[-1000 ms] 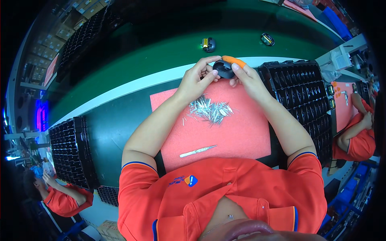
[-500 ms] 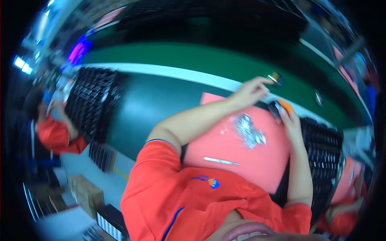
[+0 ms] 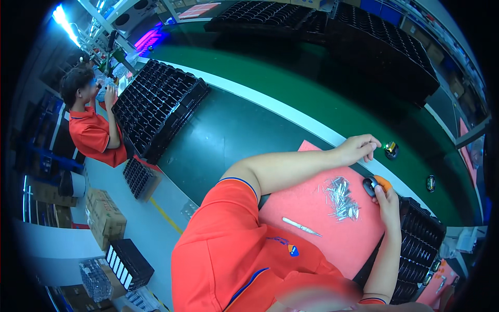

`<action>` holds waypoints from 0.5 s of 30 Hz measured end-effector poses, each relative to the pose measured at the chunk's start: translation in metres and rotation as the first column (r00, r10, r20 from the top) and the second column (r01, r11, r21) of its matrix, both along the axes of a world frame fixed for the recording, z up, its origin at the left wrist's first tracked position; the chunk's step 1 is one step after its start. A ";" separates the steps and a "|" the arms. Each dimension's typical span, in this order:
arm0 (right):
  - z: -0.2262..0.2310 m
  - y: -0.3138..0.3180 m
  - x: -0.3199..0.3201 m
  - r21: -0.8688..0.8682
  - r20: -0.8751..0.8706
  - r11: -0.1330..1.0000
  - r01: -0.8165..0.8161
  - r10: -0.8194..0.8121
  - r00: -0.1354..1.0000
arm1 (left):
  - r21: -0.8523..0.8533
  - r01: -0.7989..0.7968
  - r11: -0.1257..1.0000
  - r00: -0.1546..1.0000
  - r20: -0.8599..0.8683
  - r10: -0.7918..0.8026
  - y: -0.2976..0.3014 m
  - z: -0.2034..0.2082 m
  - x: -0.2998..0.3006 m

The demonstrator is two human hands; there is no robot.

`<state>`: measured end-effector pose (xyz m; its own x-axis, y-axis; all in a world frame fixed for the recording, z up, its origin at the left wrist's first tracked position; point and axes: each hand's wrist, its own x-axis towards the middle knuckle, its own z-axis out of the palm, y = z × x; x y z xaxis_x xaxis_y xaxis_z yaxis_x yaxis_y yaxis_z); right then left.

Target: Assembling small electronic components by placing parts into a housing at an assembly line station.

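My left hand [image 3: 358, 148] reaches over the white edge of the green belt. Its fingers are loosely bent and hold nothing, and the fingertips come close to a small black device with a yellow top and a green light [image 3: 391, 150]. In my right hand [image 3: 388, 204] is a small rounded black part [image 3: 370, 185], gripped at the right corner of the pink mat [image 3: 280, 206]. Something orange [image 3: 383, 182] sits against that part; whether it belongs to it, I cannot tell. A loose pile of thin silvery strips [image 3: 341, 199] and a slim, white, pointed tool [image 3: 302, 226] lie on the mat.
Another small black device [image 3: 431, 183] rests farther along the belt [image 3: 249, 67]. Stacked black trays stand left [image 3: 156, 106] and right [image 3: 418, 244] of me, with more [image 3: 382, 49] beyond the belt. A co-worker [image 3: 93, 122] in red is at far left, near cardboard boxes [image 3: 105, 216] on the floor.
The whole view has shifted and sharpened, so the bench sits farther right and lower. My left hand still hovers by the yellow-topped device; my right hand keeps the black part.
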<state>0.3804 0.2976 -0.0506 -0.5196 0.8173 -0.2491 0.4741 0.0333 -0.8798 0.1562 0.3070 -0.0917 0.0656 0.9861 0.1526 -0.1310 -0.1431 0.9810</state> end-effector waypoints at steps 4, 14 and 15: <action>0.003 -0.023 -0.001 -0.019 -0.009 1.000 0.001 -0.001 1.000 | -0.010 0.053 0.999 0.997 0.065 -0.052 -0.016 -0.001 -0.001; 0.006 0.039 0.016 0.142 -0.026 0.986 -0.085 0.089 0.996 | 0.021 -0.008 1.000 0.991 -0.137 0.011 0.054 -0.004 0.015; 0.012 0.051 0.008 0.198 -0.046 0.969 -0.146 0.157 0.986 | 0.073 -0.043 0.996 0.989 -0.141 0.052 0.056 0.005 0.005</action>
